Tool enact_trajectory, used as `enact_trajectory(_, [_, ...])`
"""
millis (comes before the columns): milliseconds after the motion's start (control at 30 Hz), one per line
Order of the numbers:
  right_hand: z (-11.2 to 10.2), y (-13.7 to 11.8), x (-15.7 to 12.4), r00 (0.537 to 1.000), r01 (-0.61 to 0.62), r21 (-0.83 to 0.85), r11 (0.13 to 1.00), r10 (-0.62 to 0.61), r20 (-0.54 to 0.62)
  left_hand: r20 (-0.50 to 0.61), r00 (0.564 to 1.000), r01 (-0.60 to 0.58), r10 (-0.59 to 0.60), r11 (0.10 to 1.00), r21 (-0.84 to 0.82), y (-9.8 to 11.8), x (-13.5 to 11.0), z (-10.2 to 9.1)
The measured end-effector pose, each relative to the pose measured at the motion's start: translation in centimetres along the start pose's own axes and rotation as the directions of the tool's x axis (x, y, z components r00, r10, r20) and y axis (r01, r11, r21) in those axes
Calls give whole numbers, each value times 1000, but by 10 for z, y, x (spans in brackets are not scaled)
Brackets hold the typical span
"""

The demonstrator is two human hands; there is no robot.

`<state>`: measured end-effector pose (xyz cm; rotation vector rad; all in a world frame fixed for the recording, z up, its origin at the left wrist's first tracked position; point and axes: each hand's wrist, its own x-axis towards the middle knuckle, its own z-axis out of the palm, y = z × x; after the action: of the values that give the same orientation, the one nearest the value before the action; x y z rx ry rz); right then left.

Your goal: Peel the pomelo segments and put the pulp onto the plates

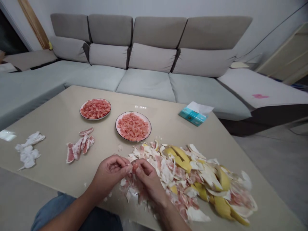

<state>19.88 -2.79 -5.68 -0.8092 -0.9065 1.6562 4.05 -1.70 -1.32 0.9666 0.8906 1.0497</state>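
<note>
My left hand (111,175) and my right hand (149,182) meet fingertip to fingertip above the table's near edge. Both are closed in a pinch on a small reddish piece of pomelo (135,167), which the fingers partly cover. Beneath and to the right of them spreads a heap of pomelo peel (179,157), with white pith and torn membranes. Just beyond my hands is a dark-rimmed plate (117,130) of pink pomelo pulp (133,126). Several unpeeled pomelo segments (78,148) lie left of my hands.
Farther back on the table (166,128) is a second plate (92,119) heaped with pulp. A blue tissue pack (193,115) lies at the back right, crumpled white tissues (29,152) at the left. A grey sofa (146,81) stands behind the table.
</note>
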Motion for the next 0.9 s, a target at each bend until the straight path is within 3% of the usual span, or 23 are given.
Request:
enact_trajectory(167, [2,3,1,988,-137,245,960,114,105,14,1000,17,-17,1000,-25,0,1,1])
enact_trajectory(400, [5,2,2,976,-203,363,910,160,145,-12,1000,-5,5,1000,-18,1,0,1])
enact_trajectory(767, [2,7,1,967,-240,399,885,184,174,69,995,73,-67,994,-79,-3,-2,-1])
enact_trajectory(900, [3,3,0,975,-188,318,929,139,172,115,987,119,-110,990,-72,2,-1,-5])
